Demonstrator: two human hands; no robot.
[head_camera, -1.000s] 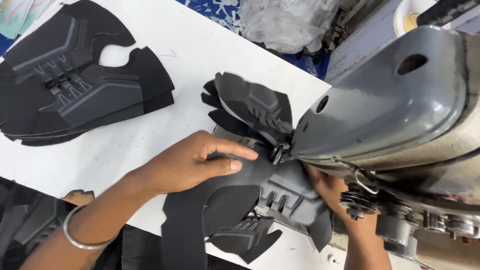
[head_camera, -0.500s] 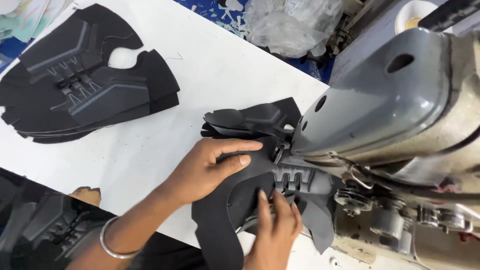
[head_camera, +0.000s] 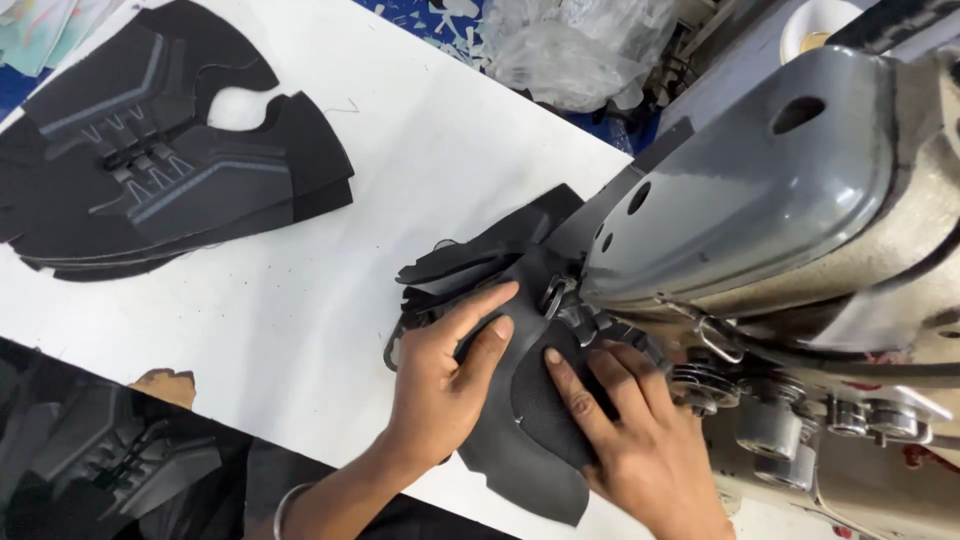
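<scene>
Right, both hands flat on the black shoe upper piece (head_camera: 530, 400), lying on the table (head_camera: 330, 330) under the sewing machine head (head_camera: 740, 200). Left hand (head_camera: 440, 385) at 9 o'clock of it, right hand (head_camera: 640, 440) at 3, fingers spread, pressing, not gripping. Keep even pressure; steer the seam edge, fingertips clear of the needle at 12.

White table (head_camera: 300, 300), stack of black shoe uppers (head_camera: 160, 170) at far left, black upper piece (head_camera: 520, 420) by grey sewing machine (head_camera: 800, 200)

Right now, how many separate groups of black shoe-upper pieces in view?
3. One stack upper left on the white table; one pile at bottom left; one under both hands at the sewing machine. Layers within each may be hidden.
</scene>
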